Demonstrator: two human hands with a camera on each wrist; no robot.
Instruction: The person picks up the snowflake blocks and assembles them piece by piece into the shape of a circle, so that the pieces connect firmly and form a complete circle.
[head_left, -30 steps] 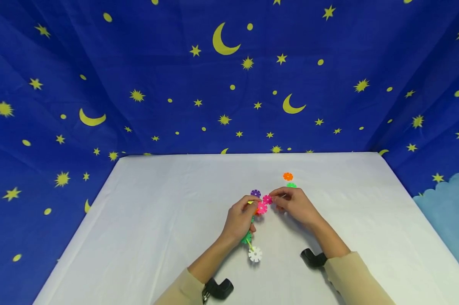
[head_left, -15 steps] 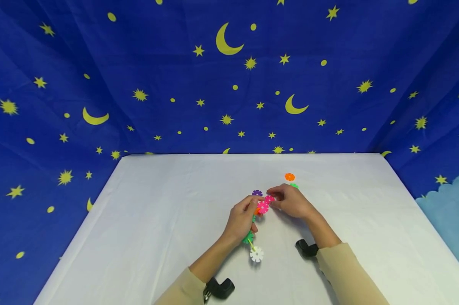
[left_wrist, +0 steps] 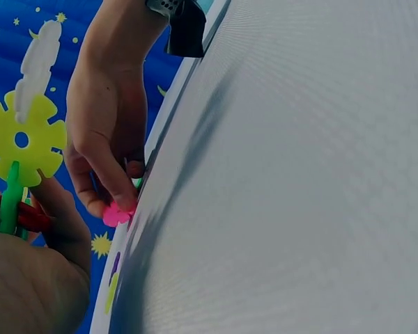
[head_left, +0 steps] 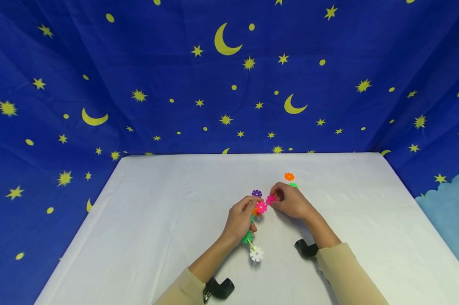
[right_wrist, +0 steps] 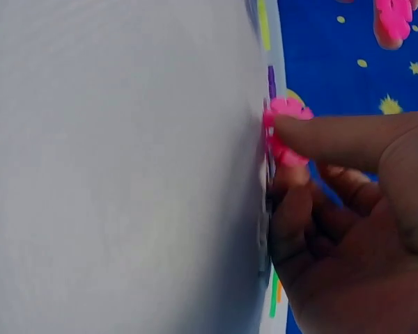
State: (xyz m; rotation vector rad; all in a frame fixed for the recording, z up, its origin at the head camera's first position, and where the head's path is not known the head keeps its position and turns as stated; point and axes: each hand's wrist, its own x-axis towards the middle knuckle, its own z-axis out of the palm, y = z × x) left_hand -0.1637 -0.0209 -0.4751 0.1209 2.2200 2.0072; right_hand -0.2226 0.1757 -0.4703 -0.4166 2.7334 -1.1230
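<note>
My left hand (head_left: 238, 218) grips a chain of interlocking snowflake discs. A pink disc (head_left: 261, 207) and an orange one (head_left: 256, 210) show at its fingertips, and a green disc (head_left: 246, 237) and a white disc (head_left: 256, 254) hang out below the palm. The left wrist view shows a yellow disc (left_wrist: 28, 139) slotted between the white and green ones. Thumb and fingers of my right hand (head_left: 292, 201) pinch another pink disc (right_wrist: 290, 153), close beside the chain's pink end. The fingers cover part of both pink discs.
Beyond the left fingertips a purple disc (head_left: 257, 193) lies on the white tabletop (head_left: 168, 203). An orange disc (head_left: 289, 176) and a partly hidden light green disc (head_left: 293, 185) lie behind the right hand. A blue star-patterned curtain (head_left: 229, 84) stands at the back and sides.
My right hand has shifted slightly left and closed its fingers further over its pink disc, which now sits a little farther from the chain's pink one. The left hand stays nearly still.
</note>
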